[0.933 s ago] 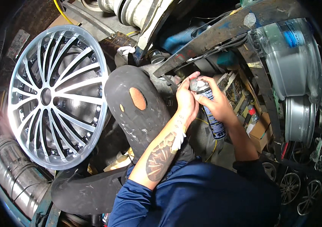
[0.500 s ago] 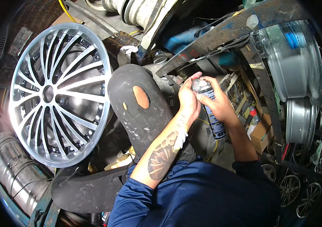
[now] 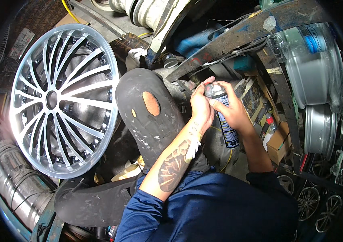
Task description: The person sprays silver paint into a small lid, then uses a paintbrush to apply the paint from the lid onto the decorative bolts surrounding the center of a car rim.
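A dark aerosol spray can (image 3: 228, 133) with a printed label and a pale cap area is held tilted in front of my right side. My right hand (image 3: 235, 111) wraps around its upper part, thumb across the label. Pressed against the can's top from the other side is my left hand (image 3: 202, 104), its fingers partly hidden behind the can. Some white cloth or paper (image 3: 193, 148) shows beside my left forearm. To my left, a large multi-spoke wheel rim (image 3: 71, 99) with bright spokes and dark recesses stands tilted, apart from both hands.
My bent knee (image 3: 145, 94) lies between the rim and the can. A rusty metal beam (image 3: 236, 38) crosses the upper right. Silver rims (image 3: 320, 129) are stacked at the right, with a cardboard box (image 3: 279, 143) nearer. A ribbed metal cylinder (image 3: 16, 161) lies far left.
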The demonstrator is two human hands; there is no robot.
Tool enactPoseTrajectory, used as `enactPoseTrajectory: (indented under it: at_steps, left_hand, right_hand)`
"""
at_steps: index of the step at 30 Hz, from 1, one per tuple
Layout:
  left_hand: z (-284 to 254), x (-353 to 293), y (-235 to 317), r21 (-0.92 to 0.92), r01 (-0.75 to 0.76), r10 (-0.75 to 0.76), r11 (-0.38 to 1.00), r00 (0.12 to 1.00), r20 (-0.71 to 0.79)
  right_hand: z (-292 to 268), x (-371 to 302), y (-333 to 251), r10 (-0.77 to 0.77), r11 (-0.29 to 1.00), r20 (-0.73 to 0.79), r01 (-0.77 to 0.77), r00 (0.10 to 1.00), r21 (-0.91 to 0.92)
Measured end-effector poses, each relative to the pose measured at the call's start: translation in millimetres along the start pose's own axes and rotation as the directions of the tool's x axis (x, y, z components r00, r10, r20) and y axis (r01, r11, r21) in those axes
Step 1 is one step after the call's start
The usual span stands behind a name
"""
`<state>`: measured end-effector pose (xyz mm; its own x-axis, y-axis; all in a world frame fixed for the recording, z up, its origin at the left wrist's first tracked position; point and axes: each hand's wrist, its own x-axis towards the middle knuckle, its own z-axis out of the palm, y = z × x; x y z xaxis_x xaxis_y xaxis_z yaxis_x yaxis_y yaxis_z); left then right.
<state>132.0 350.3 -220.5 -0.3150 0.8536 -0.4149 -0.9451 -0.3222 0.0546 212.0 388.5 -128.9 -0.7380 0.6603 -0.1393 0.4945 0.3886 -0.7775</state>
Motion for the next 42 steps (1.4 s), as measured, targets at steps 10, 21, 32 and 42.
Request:
enactPoseTrajectory:
  at_steps: [10, 21, 32, 42]
  left_hand:
    - [7.2, -4.3, 5.7, -0.090, 0.006, -0.007, 0.996, 1.000, -0.010]
    - [6.9, -3.3, 6.5, 0.010, -0.028, 0.029, 1.000, 0.999, -0.018]
    - [3.8, -4.9, 4.4, 0.058, -0.037, 0.036, 0.998, 0.999, 0.030]
    - [8.2, -8.3, 5.0, -0.017, 0.019, -0.019, 1.000, 1.000, 0.018]
  right_hand:
    - [-20.4, -7.6, 42.6, 0.100, 0.867, 0.108, -0.140, 0.989, 0.478]
    - [13.9, -27.0, 5.4, 0.670, 0.391, 0.146, -0.513, 0.728, 0.765]
    - [-13.9, -22.0, 14.0, 0.105, 0.941, -0.174, -0.042, 0.979, 0.337]
    - [-9.7, -4.1, 3.6, 0.048, 0.995, -0.006, -0.048, 0.999, -0.087]
